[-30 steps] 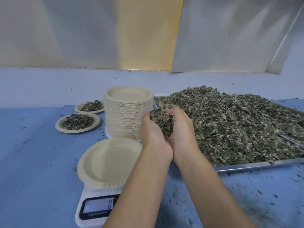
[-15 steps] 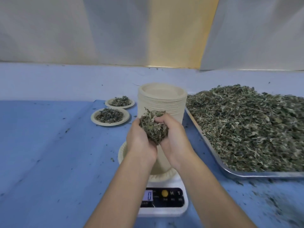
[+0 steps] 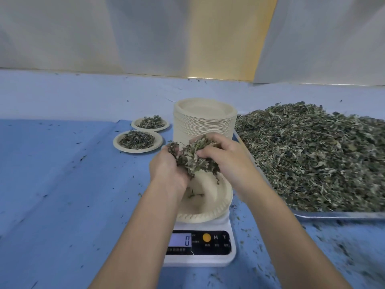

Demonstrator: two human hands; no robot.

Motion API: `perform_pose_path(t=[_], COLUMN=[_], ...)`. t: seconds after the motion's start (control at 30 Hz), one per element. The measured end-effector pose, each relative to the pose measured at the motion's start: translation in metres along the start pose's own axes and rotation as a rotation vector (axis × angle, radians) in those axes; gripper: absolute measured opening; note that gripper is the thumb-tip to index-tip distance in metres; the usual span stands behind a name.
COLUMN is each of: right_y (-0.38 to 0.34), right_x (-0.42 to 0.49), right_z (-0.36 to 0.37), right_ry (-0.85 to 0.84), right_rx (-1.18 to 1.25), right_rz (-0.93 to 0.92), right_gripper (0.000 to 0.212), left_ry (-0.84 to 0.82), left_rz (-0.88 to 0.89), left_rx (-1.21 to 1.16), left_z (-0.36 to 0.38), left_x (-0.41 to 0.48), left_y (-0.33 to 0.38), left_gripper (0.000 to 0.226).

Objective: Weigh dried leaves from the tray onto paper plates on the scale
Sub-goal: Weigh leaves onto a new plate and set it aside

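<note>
My left hand (image 3: 166, 170) and my right hand (image 3: 225, 161) cup a clump of dried leaves (image 3: 192, 157) together, just above a paper plate (image 3: 210, 205). That plate rests on a white digital scale (image 3: 200, 245) whose display reads 0. A few leaf bits lie in the plate. To the right, a metal tray (image 3: 333, 214) holds a big heap of dried leaves (image 3: 312, 155).
A tall stack of paper plates (image 3: 205, 119) stands behind my hands. Two filled paper plates, one nearer (image 3: 137, 141) and one farther (image 3: 150, 124), sit at the back left on the blue table cover (image 3: 62, 184). Leaf crumbs litter the cover near the tray.
Both hands carried the leaves left from the tray to above the plate on the scale. The fingers have loosened and a few leaves have dropped into the plate.
</note>
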State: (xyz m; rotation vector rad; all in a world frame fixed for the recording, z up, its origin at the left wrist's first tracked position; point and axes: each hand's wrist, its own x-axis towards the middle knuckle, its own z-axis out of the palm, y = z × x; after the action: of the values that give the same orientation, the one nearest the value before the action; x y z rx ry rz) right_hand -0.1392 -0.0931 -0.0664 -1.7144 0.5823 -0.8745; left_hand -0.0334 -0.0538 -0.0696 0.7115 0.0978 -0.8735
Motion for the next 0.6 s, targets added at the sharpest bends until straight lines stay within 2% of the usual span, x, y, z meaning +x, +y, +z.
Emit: perform_pose_path(t=[0.07,0.1,0.17,0.23,0.4,0.6], right_y=[0.003,0.006,0.013,0.017,0.016,0.018], right_x=[0.000,0.000,0.001,0.000,-0.002,-0.003], right_z=[-0.002,-0.002,0.001,0.005,0.011,0.013], right_ry=[-0.009,-0.016,-0.035,-0.070,-0.134,-0.066], right_rx=[-0.164,-0.235,-0.346,-0.439,-0.492,-0.528], right_rz=[0.000,0.012,0.030,0.036,0.039,-0.039], right_gripper=[0.032,0.031,0.015,0.020,0.036,0.033], left_ry=[0.016,0.022,0.024,0.036,-0.004,-0.020], left_rz=[0.050,0.075,0.102,0.125,0.158,0.153], left_rx=[-0.007,0.005,0.049,0.068,0.075,0.072], left_z=[0.000,0.000,-0.001,-0.002,0.000,0.000], left_x=[0.002,0.003,0.004,0.006,0.004,0.003], left_y=[0.002,0.003,0.007,0.012,0.018,0.019], left_gripper=[0.028,0.029,0.029,0.029,0.030,0.030])
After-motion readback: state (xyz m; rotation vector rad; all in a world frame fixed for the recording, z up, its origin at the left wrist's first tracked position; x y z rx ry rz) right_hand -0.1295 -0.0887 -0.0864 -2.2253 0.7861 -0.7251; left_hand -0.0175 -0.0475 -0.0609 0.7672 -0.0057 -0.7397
